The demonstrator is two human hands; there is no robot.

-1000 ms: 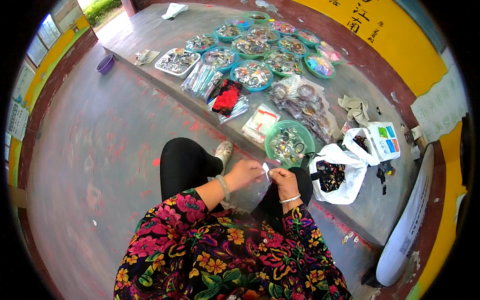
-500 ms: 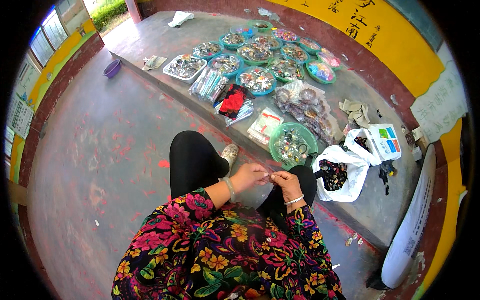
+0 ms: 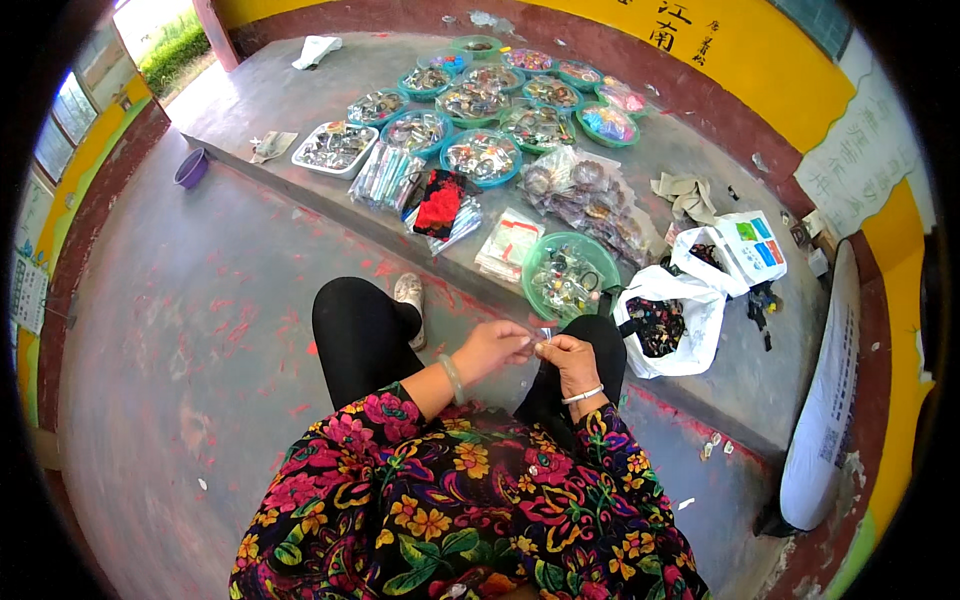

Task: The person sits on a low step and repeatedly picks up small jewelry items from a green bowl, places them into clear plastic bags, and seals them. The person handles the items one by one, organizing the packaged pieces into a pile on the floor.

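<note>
Above my lap, my left hand and my right hand meet at the fingertips. Both pinch a small clear plastic bag, its edge catching the light between them. Whatever may be inside it is too small to make out. Just beyond my right knee stands a green basin of small bagged pieces. A white plastic bag holding dark, colourful small items lies open to the right of that knee.
Several basins, among them a blue basin, crowd the raised ledge with packets. Nearer are a white tray, a red and black pouch, flat packets and bagged brown items. A purple bowl sits below the ledge.
The view has swung slightly, so the ledge and basins appear further left and higher. The clear bag shows more plainly between my fingertips; both hands keep their pinch.
</note>
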